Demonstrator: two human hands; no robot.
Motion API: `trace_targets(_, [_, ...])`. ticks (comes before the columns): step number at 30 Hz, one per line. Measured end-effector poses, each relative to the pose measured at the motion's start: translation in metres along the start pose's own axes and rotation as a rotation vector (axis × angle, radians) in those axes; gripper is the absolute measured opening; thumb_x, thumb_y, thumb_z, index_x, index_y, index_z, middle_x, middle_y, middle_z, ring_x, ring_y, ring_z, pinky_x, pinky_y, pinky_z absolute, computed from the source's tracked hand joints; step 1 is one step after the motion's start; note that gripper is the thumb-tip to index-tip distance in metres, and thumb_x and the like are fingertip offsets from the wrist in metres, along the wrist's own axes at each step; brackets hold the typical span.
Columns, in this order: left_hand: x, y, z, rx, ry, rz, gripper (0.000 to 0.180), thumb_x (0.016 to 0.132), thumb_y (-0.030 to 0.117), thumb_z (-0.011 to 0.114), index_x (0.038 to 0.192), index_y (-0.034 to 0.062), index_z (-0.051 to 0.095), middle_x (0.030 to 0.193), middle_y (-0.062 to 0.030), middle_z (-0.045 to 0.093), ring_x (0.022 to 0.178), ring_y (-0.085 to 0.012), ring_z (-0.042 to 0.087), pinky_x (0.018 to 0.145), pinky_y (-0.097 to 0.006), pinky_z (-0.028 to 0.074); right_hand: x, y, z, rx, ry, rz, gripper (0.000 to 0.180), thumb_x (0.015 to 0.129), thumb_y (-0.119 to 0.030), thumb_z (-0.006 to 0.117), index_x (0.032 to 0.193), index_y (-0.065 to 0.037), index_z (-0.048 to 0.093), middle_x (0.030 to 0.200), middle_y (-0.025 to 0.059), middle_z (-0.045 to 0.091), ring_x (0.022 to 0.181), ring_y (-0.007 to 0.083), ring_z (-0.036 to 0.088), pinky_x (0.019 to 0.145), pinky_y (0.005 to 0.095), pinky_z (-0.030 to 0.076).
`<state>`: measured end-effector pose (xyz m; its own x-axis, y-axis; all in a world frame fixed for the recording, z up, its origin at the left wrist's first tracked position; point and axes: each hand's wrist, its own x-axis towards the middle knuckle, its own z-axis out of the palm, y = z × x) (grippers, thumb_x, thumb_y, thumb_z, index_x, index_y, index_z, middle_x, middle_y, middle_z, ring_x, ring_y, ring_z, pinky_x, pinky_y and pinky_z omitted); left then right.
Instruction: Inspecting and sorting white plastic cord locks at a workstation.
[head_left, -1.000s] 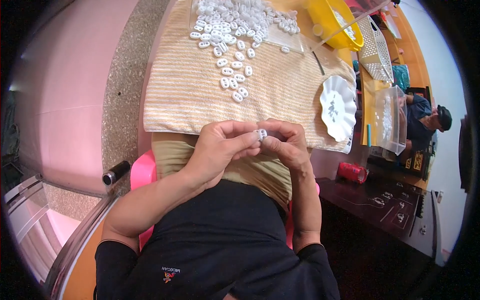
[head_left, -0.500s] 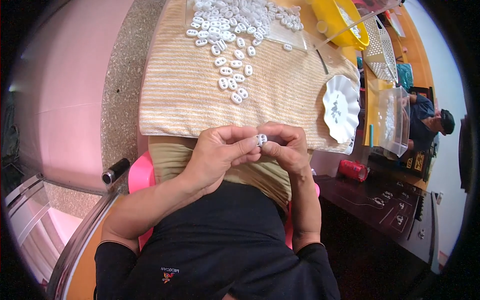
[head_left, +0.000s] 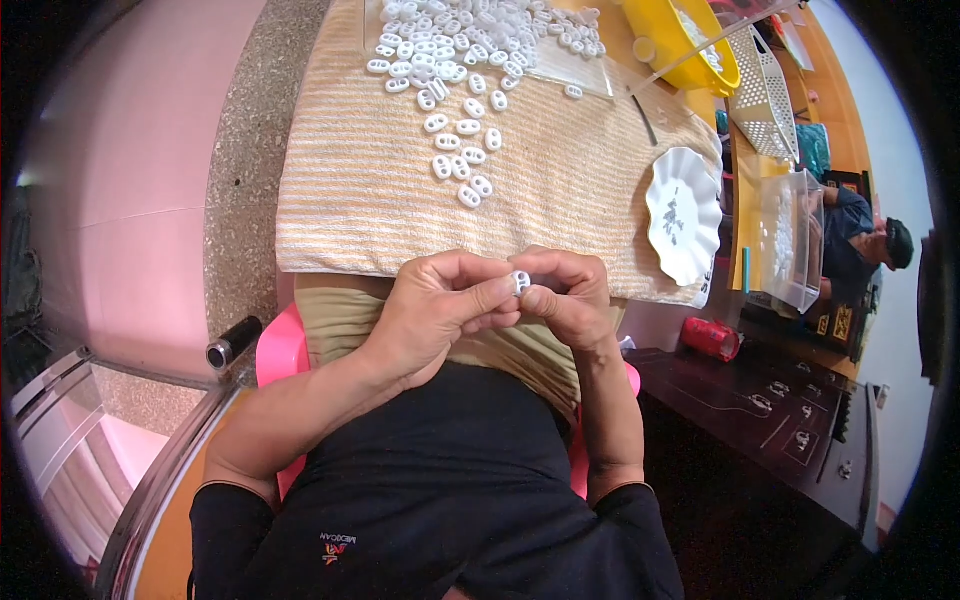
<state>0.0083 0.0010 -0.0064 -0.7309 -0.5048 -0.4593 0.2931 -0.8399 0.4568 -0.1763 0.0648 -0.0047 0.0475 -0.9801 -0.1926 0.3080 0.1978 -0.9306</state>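
Observation:
Between my two hands, just off the table's near edge, is a small white plastic oval piece with two holes (head_left: pixel 521 282). My left hand (head_left: pixel 455 290) pinches its left side between thumb and forefinger. From the other side, the thumb and forefinger of my right hand (head_left: pixel 565 295) are closed on the same piece. Any smaller part at the fingertips is too small to make out. Similar white pieces (head_left: pixel 469 127) lie loose on the striped towel (head_left: pixel 350 190) ahead of my hands, trailing from a larger heap (head_left: pixel 460 35) at the far side.
On the towel's right stands a white scalloped dish (head_left: pixel 684 250) holding small grey bits. Farther back are a yellow basin (head_left: pixel 725 75), a perforated basket (head_left: pixel 765 100) and a clear bin (head_left: pixel 800 290). A person (head_left: pixel 860 240) sits beyond the bin. A red cylinder (head_left: pixel 711 339) lies right of the table.
My hands keep their pinch on the white piece, which has turned slightly in my fingers. The view has shifted a little; the loose pieces on the towel stay put.

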Motion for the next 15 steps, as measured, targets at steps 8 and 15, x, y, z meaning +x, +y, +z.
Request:
trace_targets(8, [0.0025,0.0044,0.0033,-0.049,-0.064,-0.002,0.013,0.09,0.006,0.063,0.1,0.0034,0.056,0.09,-0.0068,0.064,0.079,-0.0145,0.066,0.071,-0.025,0.058,0.0006,-0.0016,0.0019,-0.046,-0.012,-0.11,0.025,0.085,0.0,0.066,0.109,0.004,0.064,0.099,0.0091,0.062,0.086,0.0136,0.063,0.077,0.0242,0.051])
trace_targets(15, [-0.0003,0.0074,0.0025,-0.023,-0.135,0.0,0.012,0.089,0.01,0.065,0.092,0.0048,0.055,0.087,-0.0057,0.063,0.078,-0.014,0.064,0.071,-0.026,0.057,-0.0004,-0.0055,0.0076,-0.055,-0.024,-0.165,0.024,0.085,-0.001,0.066,0.108,0.004,0.065,0.095,0.0079,0.058,0.085,0.0137,0.064,0.076,0.0234,0.051])
